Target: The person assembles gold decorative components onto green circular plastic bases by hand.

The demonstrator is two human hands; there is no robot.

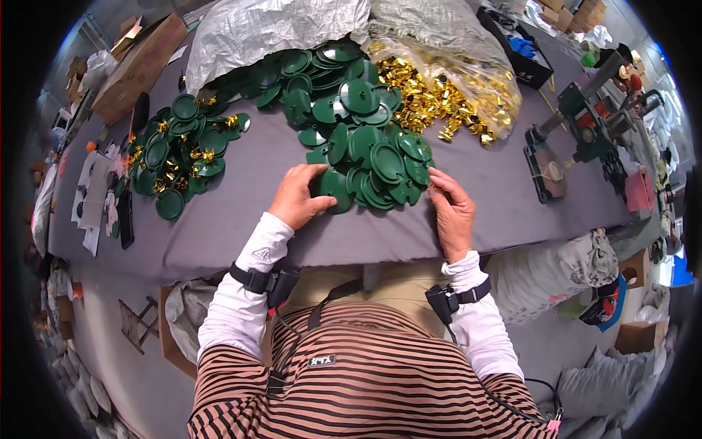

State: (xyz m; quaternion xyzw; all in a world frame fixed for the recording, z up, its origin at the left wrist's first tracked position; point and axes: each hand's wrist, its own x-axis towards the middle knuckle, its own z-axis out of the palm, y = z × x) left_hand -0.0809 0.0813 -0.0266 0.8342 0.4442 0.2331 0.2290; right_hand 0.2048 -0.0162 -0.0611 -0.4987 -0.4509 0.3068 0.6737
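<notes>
A heap of round green plastic discs (pixel 362 150) with small notches and raised rims lies on the grey-covered table before me. At its near left edge, my left hand (pixel 300 197) has thumb and fingers spread around the side of one green disc (pixel 335 189), touching it. On the opposite side of the heap is my right hand (pixel 451 216), its fingers curled together with the tips against the outermost discs. What sits between those right fingertips is too small to make out. Shiny gold clips (pixel 417 91) are piled behind the heap, partly under clear plastic.
More green discs with gold pieces on them (pixel 175 150) form a separate group at the left. White woven sacks (pixel 281 29) lie along the back. A green hand press (pixel 585 124) stands at the right, and a black box (pixel 523 55) sits at the far right.
</notes>
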